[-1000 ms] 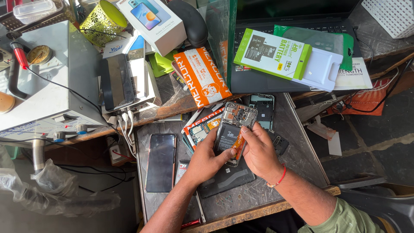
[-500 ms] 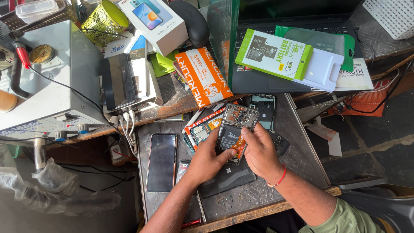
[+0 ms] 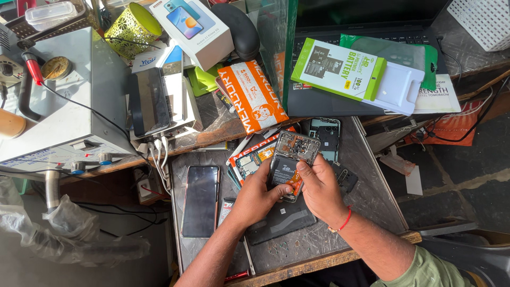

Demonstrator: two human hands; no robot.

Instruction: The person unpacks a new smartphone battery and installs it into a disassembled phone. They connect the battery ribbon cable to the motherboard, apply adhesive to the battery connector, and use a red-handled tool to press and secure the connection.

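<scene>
Both my hands hold an opened smartphone (image 3: 291, 159) with its back off, showing the circuit board and black battery. My left hand (image 3: 256, 197) grips its lower left side from beneath. My right hand (image 3: 319, 187) holds the right side, thumb pressed on the battery. The phone tilts above the grey metal worktop (image 3: 366, 196). Beneath it lie another opened phone (image 3: 249, 162) and a black back cover (image 3: 325, 136). A red thread circles my right wrist.
A black-screened phone (image 3: 201, 201) lies left of my hands. Behind are an orange packet (image 3: 254, 100), a green and white battery box (image 3: 339, 69), a laptop (image 3: 372, 21), a white phone box (image 3: 192, 25), a grey machine (image 3: 58, 111) and a yellow cup (image 3: 133, 26).
The opened phone has shifted slightly down and left in my hands. My right thumb has moved onto the battery area.
</scene>
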